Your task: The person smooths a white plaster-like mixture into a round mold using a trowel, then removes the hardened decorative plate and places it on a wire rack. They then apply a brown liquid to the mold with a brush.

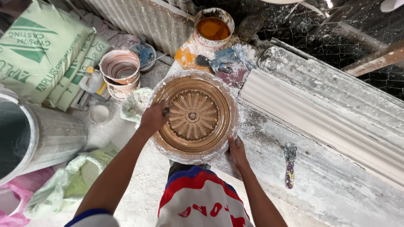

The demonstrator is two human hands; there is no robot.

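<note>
A round brown mould (194, 115) with a flower-shaped relief and a white plaster-crusted rim lies on the dusty workbench (320, 180) in front of me. My left hand (154, 118) is closed on something small and dark, pressed against the mould's left inner rim. What that object is I cannot tell. My right hand (237, 149) grips the mould's lower right edge, fingers curled over the rim.
A tub of orange liquid (213, 28) and blue rags stand behind the mould. A putty knife (289, 164) lies on the bench to the right, beside a long white cornice moulding (320, 122). Stacked buckets (120, 67), green plaster sacks (38, 50) and a metal bin (38, 136) sit on the left.
</note>
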